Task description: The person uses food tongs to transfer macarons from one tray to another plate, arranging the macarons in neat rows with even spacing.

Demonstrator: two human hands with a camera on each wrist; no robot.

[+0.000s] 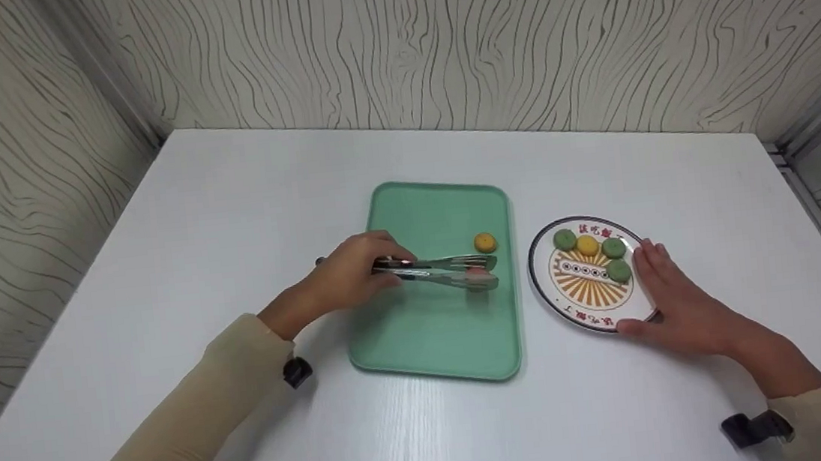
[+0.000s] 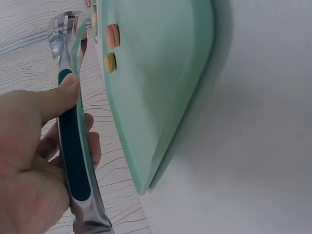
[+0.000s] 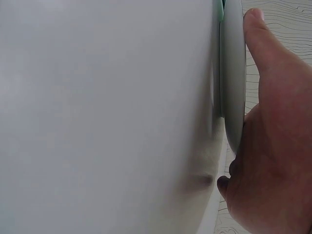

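Note:
My left hand [image 1: 358, 269] grips a pair of metal tongs [image 2: 75, 141] with dark handle inlays, the thumb lying along one arm. The tong ends are parted and reach over the green tray [image 1: 421, 342], overlapping a pink macaron [image 2: 112, 36] in the head view. A yellow macaron [image 1: 485, 242] lies beside the pink one near the tray's right edge. To the right is a round patterned plate [image 1: 590, 300] bearing a yellow macaron and several green macarons [image 1: 564, 240]. My right hand [image 1: 690, 313] rests against the plate's right rim, fingers extended, thumb at the lower rim.
Tray and plate stand side by side on a white table [image 1: 227, 203], with a narrow gap between them. Wood-grain patterned panels [image 1: 437, 39] rise behind the table and at both sides. A dark strap piece [image 1: 757, 428] is at the right wrist.

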